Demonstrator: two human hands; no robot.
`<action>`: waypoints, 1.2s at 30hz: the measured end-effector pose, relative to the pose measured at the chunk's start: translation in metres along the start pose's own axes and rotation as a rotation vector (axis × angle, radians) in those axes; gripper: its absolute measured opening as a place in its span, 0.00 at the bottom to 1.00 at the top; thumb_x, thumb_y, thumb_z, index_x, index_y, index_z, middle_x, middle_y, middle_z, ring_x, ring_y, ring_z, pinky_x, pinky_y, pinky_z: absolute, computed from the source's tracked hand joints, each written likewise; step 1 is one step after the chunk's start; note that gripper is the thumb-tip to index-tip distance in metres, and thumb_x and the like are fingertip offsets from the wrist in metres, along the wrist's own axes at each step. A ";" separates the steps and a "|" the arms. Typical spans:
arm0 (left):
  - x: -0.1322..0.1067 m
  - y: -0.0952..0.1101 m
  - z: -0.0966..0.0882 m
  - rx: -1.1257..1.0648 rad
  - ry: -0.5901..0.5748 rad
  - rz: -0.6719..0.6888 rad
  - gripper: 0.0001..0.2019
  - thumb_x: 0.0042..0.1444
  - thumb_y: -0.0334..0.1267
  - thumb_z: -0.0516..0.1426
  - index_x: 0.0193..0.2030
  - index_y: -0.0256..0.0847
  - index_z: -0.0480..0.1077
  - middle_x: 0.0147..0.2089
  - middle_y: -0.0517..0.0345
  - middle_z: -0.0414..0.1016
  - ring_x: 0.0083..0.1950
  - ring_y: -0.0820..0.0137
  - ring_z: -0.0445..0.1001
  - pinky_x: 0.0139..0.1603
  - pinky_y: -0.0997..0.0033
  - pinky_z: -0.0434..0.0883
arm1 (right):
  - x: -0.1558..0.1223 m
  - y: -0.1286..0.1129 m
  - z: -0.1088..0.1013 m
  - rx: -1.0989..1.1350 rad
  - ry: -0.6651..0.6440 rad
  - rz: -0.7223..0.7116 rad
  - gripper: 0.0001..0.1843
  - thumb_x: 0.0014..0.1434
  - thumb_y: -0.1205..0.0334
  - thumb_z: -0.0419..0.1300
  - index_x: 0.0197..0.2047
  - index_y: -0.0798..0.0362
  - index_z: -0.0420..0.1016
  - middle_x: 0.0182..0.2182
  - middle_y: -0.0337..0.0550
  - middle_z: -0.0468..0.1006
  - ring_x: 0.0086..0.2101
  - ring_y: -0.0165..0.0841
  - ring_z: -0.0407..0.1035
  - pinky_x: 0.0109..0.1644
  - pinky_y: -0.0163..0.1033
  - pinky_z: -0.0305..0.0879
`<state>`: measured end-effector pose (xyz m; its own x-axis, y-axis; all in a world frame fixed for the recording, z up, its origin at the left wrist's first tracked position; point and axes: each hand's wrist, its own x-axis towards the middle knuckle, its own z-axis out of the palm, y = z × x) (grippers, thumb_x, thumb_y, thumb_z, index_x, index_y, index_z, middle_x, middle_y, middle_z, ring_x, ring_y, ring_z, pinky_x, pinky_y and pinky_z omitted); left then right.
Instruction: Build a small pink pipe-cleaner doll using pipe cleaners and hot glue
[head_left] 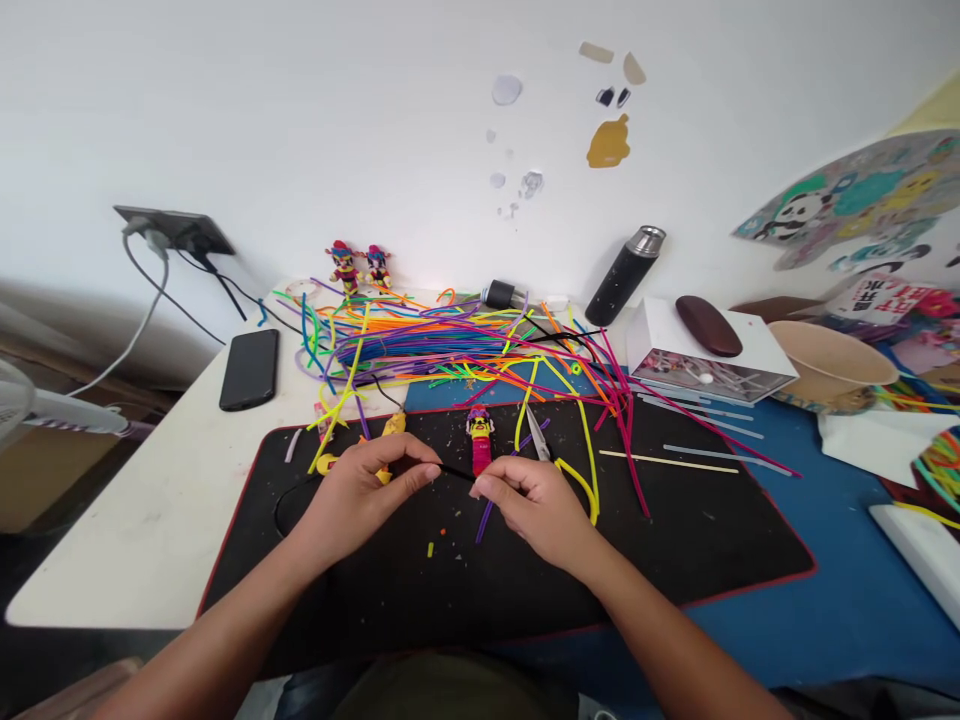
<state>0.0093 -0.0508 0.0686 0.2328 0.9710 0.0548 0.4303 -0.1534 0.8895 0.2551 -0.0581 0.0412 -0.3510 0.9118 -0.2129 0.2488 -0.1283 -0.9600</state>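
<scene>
Between my two hands runs a thin black cord point(457, 472), pinched at each end over the black mat. My left hand point(367, 490) has thumb and forefinger closed on its left part. The thumb and fingers of my right hand point(536, 505) grip the other end. Just behind the cord lies a small doll figure point(480, 440) with a magenta lower body and yellow middle. A pair of scissors point(538, 438) rests beside my right hand, near a bent yellow strand point(581, 480). Partly hidden behind my left hand is a yellow tool point(393, 428).
A heap of coloured plastic strands point(435, 345) spreads across the back. Two finished dolls point(345, 268) stand against the wall. A phone point(250, 370) lies left; a black thermos point(626, 275), white box point(705, 345) and bowl point(832, 358) stand right. Mat point(360, 590) lies in front.
</scene>
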 end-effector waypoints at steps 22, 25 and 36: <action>0.004 -0.001 -0.004 0.179 -0.367 0.039 0.09 0.65 0.40 0.57 0.36 0.45 0.78 0.35 0.62 0.81 0.36 0.69 0.76 0.38 0.73 0.68 | -0.007 0.008 -0.005 -0.353 -0.090 -0.153 0.11 0.71 0.58 0.62 0.43 0.48 0.87 0.37 0.39 0.88 0.38 0.35 0.80 0.44 0.35 0.66; 0.005 -0.007 -0.004 0.129 -0.333 0.007 0.11 0.65 0.44 0.58 0.36 0.45 0.79 0.35 0.61 0.81 0.37 0.68 0.76 0.39 0.73 0.70 | -0.009 0.010 -0.006 -0.342 -0.072 -0.118 0.10 0.71 0.57 0.63 0.42 0.48 0.87 0.33 0.39 0.87 0.33 0.33 0.79 0.41 0.35 0.66; 0.022 0.001 -0.056 -0.493 0.628 -0.161 0.09 0.44 0.37 0.70 0.30 0.40 0.76 0.26 0.62 0.77 0.30 0.71 0.73 0.35 0.75 0.69 | -0.019 0.014 -0.045 0.078 0.365 0.002 0.22 0.67 0.41 0.62 0.38 0.53 0.80 0.20 0.34 0.73 0.18 0.28 0.68 0.24 0.33 0.63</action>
<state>-0.0344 -0.0192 0.0960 -0.3951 0.9184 0.0229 -0.0503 -0.0466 0.9976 0.3053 -0.0597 0.0402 -0.0021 0.9888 -0.1493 0.1744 -0.1466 -0.9737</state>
